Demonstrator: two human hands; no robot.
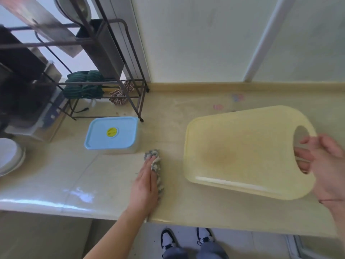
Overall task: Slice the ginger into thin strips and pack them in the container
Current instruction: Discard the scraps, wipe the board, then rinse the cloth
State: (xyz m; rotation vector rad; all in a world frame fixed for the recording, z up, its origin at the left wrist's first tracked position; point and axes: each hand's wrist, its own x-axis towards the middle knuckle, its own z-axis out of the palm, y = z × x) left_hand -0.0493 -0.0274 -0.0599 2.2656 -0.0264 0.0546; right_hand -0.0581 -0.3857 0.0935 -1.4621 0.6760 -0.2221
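Left hand (144, 181) lies flat, fingers straight, pressing a grey speckled cloth (155, 165) onto the beige worktop (74, 176); right hand (323, 163) curls its fingers through the handle hole of the pale yellow cutting board (240, 148), tilted up at that end; the container (112, 135) sits closed under its light blue lid with a yellow-green vent, left of the cloth beside the metal rack (112, 62); no writing legible; ginger not visible.

I see bare counter (56, 176) open left of the cloth (155, 163) and between it and the cutting board (242, 150). The container (112, 135) and rack (104, 75) block the back-left.
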